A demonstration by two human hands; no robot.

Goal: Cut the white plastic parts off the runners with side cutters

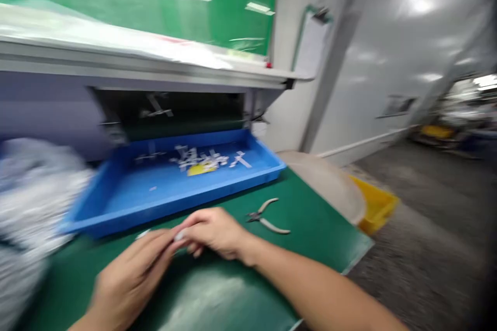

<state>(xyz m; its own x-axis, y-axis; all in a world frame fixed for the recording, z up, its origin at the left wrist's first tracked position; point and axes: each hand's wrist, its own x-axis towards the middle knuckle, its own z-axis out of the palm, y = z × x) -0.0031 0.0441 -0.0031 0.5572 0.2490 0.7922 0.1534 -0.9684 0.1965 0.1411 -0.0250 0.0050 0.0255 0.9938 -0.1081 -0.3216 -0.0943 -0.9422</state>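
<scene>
My left hand [130, 274] and my right hand [215, 230] meet over the green tabletop, fingertips touching. Both are closed, pinching a small white piece [180, 236] between them, mostly covered by the fingers and blurred. A bit of white also shows beyond the left fingers; whether it belongs to the same piece I cannot tell. Just right of my right hand lies a pair of pliers [267, 217] with pale handles, spread apart. Behind the hands, a shallow blue tray [174, 205] holds several small white cross-shaped and branched pieces [194, 158] and a yellow piece [202, 168].
White bags or cloth [34, 207] are heaped at the left. A conveyor belt [186, 114] comes down behind the tray, under a metal shelf [135, 64]. Beyond the right edge of the green tabletop [318, 227] are a round beige surface [326, 181] and a yellow bin [375, 204].
</scene>
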